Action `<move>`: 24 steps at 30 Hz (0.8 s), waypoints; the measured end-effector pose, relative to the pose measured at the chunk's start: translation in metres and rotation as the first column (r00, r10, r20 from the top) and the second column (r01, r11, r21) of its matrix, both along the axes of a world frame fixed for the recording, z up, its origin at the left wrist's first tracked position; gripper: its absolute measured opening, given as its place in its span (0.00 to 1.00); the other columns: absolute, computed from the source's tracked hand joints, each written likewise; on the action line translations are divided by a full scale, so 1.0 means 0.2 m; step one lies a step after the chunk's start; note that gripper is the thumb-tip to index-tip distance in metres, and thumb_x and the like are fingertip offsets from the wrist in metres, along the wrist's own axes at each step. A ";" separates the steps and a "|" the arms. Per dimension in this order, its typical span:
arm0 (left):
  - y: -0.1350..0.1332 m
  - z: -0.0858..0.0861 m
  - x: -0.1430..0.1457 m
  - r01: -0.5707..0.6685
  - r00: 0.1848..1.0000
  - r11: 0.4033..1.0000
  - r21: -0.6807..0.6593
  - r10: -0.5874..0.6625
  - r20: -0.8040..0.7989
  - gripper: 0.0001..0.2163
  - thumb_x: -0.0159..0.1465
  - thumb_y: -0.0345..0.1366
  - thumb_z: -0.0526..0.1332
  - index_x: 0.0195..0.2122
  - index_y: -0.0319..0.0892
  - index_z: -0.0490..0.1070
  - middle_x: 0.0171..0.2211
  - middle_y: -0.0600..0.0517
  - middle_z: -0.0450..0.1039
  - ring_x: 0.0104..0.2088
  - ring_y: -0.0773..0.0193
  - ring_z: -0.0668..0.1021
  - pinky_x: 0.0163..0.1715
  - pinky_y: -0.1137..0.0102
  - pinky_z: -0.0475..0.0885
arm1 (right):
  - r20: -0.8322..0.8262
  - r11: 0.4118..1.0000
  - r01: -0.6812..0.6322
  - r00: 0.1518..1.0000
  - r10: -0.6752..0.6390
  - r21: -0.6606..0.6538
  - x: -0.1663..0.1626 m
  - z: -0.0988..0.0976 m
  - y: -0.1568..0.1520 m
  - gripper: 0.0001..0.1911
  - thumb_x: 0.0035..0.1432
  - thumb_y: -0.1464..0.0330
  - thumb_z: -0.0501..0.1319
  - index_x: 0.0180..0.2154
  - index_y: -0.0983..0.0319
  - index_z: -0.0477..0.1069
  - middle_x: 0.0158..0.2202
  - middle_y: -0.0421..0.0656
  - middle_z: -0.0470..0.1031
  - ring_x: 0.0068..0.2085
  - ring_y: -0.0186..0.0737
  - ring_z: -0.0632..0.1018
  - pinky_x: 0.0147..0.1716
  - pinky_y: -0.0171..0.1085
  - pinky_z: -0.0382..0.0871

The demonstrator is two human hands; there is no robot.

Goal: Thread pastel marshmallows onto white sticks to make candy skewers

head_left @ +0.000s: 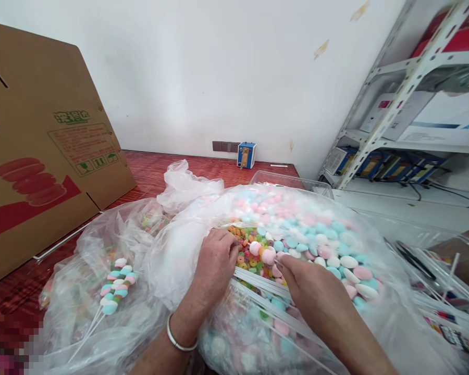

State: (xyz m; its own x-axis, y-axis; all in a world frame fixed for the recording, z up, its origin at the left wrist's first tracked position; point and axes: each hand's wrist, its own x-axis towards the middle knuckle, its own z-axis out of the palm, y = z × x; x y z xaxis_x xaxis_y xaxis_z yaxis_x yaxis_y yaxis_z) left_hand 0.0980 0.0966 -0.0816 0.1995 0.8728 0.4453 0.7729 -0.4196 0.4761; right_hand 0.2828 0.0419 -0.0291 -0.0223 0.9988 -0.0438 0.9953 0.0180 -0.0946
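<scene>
My right hand (307,278) pinches a candy skewer beside its threaded end. Round pink marshmallows (268,255) sit on that skewer with an orange gummy ring between them. My left hand (218,255), a metal bangle at its wrist, is closed at the edge of the gummy rings (247,240); whatever its fingertips hold is hidden. Loose pink, white and blue marshmallows (349,276) fill a large clear plastic bag (175,245). White sticks (260,284) lie across the bag beneath my hands. Several threaded candy skewers (117,286) rest on plastic at the left.
A tall cardboard box (50,135) stands at the left on the red-brown table (148,169). A blue device (246,155) sits against the wall near a socket strip (224,146). At right are a metal shelf (369,130), clear trays and black scissors (416,259).
</scene>
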 end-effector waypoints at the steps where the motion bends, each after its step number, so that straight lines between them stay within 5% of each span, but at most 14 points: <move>1: 0.00 0.00 0.00 -0.008 1.000 1.000 -0.001 0.008 0.016 0.06 0.63 0.26 0.60 0.30 0.42 0.71 0.34 0.50 0.74 0.40 0.57 0.73 0.43 0.63 0.67 | -0.081 1.000 0.015 0.997 -0.012 0.026 0.02 -0.04 -0.02 0.16 0.68 0.69 0.50 0.33 0.55 0.75 0.29 0.40 0.81 0.31 0.44 0.81 0.23 0.34 0.56; 7: 0.01 0.00 -0.01 0.042 0.997 0.999 0.005 -0.042 -0.060 0.05 0.63 0.27 0.61 0.34 0.43 0.74 0.37 0.49 0.75 0.41 0.56 0.74 0.45 0.61 0.67 | -0.407 0.978 0.073 0.913 0.012 0.194 0.08 -0.19 -0.13 0.20 0.69 0.61 0.47 0.37 0.55 0.77 0.36 0.41 0.84 0.34 0.42 0.82 0.28 0.34 0.67; 12: 0.00 0.03 0.02 -0.030 0.982 0.999 0.014 0.032 -0.187 0.04 0.62 0.30 0.63 0.30 0.42 0.75 0.37 0.46 0.76 0.43 0.50 0.73 0.43 0.57 0.67 | -0.407 0.964 0.105 0.913 0.004 0.244 0.10 -0.20 -0.18 0.21 0.69 0.61 0.47 0.41 0.54 0.78 0.40 0.41 0.84 0.35 0.42 0.83 0.29 0.34 0.70; 16: -0.02 0.04 0.04 -0.014 0.967 0.999 -0.038 0.023 0.255 0.03 0.62 0.31 0.63 0.32 0.42 0.75 0.35 0.49 0.77 0.40 0.57 0.76 0.43 0.62 0.70 | -0.367 0.959 0.072 0.930 0.035 0.275 0.12 -0.23 -0.23 0.20 0.69 0.59 0.48 0.41 0.53 0.79 0.42 0.40 0.84 0.35 0.42 0.83 0.27 0.33 0.71; 19: -0.03 0.05 0.05 0.170 0.745 0.951 -0.257 0.047 0.666 0.05 0.58 0.37 0.66 0.32 0.41 0.75 0.31 0.51 0.78 0.31 0.63 0.78 0.33 0.69 0.72 | -0.377 0.951 0.049 0.924 0.073 0.304 0.12 -0.25 -0.26 0.20 0.70 0.59 0.48 0.42 0.53 0.79 0.44 0.41 0.83 0.36 0.41 0.83 0.29 0.33 0.72; 21: -0.03 0.07 0.05 0.303 0.624 0.886 -0.350 0.093 0.776 0.08 0.54 0.38 0.69 0.29 0.40 0.74 0.26 0.53 0.77 0.27 0.65 0.77 0.28 0.71 0.72 | -0.404 0.948 0.051 0.911 0.084 0.314 0.11 -0.26 -0.28 0.20 0.70 0.59 0.48 0.43 0.54 0.79 0.44 0.41 0.83 0.37 0.41 0.83 0.31 0.33 0.73; 24: -0.04 0.10 0.07 0.378 0.565 0.842 -0.386 0.120 0.816 0.08 0.52 0.37 0.70 0.27 0.39 0.74 0.24 0.53 0.77 0.25 0.66 0.77 0.27 0.73 0.72 | -0.455 0.949 0.070 0.887 0.081 0.307 0.11 -0.25 -0.30 0.19 0.69 0.60 0.49 0.43 0.54 0.79 0.43 0.41 0.84 0.38 0.41 0.83 0.33 0.33 0.74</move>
